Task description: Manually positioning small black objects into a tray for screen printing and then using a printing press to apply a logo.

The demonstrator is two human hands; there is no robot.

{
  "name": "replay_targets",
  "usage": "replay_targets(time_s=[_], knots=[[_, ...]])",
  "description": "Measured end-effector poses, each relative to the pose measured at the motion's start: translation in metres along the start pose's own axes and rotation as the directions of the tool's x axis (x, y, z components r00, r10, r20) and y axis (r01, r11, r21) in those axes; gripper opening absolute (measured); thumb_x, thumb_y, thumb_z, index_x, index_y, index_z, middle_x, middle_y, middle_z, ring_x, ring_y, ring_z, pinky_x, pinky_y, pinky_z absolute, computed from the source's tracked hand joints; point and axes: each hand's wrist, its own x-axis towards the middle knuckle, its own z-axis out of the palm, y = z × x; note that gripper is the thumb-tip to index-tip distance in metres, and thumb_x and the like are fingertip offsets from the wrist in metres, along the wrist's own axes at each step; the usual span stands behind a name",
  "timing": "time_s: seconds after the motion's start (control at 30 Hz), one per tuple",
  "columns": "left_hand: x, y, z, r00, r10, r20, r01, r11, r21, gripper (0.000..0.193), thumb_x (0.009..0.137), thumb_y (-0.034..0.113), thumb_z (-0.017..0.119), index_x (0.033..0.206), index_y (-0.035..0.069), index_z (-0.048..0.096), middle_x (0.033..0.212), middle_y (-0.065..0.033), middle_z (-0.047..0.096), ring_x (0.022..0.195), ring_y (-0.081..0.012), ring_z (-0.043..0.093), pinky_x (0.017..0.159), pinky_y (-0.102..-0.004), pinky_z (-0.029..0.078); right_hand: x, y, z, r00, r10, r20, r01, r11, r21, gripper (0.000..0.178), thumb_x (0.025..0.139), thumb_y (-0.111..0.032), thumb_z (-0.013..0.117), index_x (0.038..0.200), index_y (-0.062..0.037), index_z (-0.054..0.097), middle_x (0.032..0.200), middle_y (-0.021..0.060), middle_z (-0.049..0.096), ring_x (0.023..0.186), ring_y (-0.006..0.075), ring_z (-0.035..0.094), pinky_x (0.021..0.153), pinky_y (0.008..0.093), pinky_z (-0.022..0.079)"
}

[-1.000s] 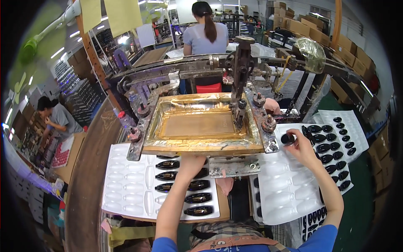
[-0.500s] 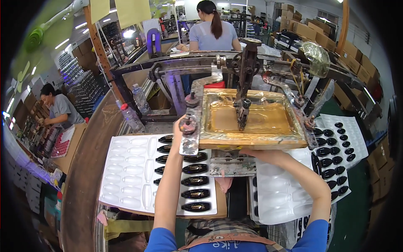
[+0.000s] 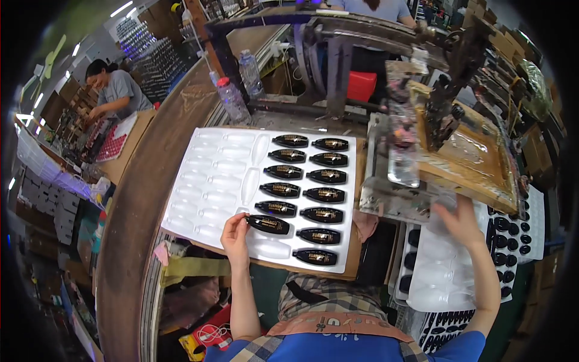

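My left hand [image 3: 236, 237] pinches the neck end of a glossy black bottle [image 3: 269, 224] with gold lettering. The bottle lies at or just above a hollow of the white moulded tray [image 3: 205, 235]. Similar black bottles [image 3: 324, 195] fill two columns on the tray's right side; an unfilled hollow shows just below the held one. My right hand [image 3: 459, 222], smeared by motion, is below the wooden-framed printing screen [image 3: 467, 180], over a stack of white trays [image 3: 439, 286]. Whether its fingers hold anything is hidden.
A metal printing stand [image 3: 392, 202] rises between the two tray areas. Red-capped plastic bottle [image 3: 232, 99] stands behind the tray, beside a curved brown bench [image 3: 129, 229]. More black pieces [image 3: 508, 241] lie at the right. One co-worker [image 3: 117, 90] sits far left; another stands behind the machine.
My view has swung left and down. My left hand has left the screen frame's side and now grips a bottle on the tray. My right hand stays low beneath the frame, now over the white trays.
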Motion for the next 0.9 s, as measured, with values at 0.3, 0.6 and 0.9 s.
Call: replay_targets(time_s=[0.3,0.6,0.9], knots=[[-0.01,-0.021,0.009,0.962,0.251,0.107,-0.268,0.794,0.546,0.016,0.083,0.004,0.051,0.096,-0.001,0.059,0.101,-0.0133,0.057,0.098,-0.0238,0.052,0.088,-0.0308,0.038,-0.073,0.038,-0.04,0.958,0.003,-0.285,-0.013,0.999,-0.032,0.05,0.075,-0.012,0.061,0.118,0.0039,0.04,0.115,0.0192,0.048,0.105,0.0307,0.047,0.089,0.0352,0.037],[-0.01,-0.041,-0.022,0.942,0.328,0.077,-0.313,0.771,0.555,0.02,0.087,0.002,0.045,0.103,-0.006,0.054,0.105,-0.0141,0.055,0.098,-0.0224,0.051,0.087,-0.0307,0.038,-0.064,0.099,-0.088,0.925,-0.025,-0.38,-0.107,0.94,-0.323,0.046,0.08,-0.021,0.057,0.119,-0.0013,0.041,0.127,0.0227,0.036,0.112,0.0375,0.041,0.092,0.0378,0.035],[-0.014,0.031,0.065,0.896,0.369,0.247,-0.444,0.725,0.527,0.019,0.086,0.001,0.044,0.101,-0.004,0.056,0.096,-0.0122,0.058,0.089,-0.0189,0.055,0.079,-0.0282,0.042,-0.033,0.29,-0.132,0.711,0.453,-0.538,-0.686,0.616,-0.388,0.056,0.082,-0.048,0.045,0.118,-0.0051,0.046,0.112,0.0225,0.051,0.101,0.0369,0.051,0.084,0.0416,0.042]])
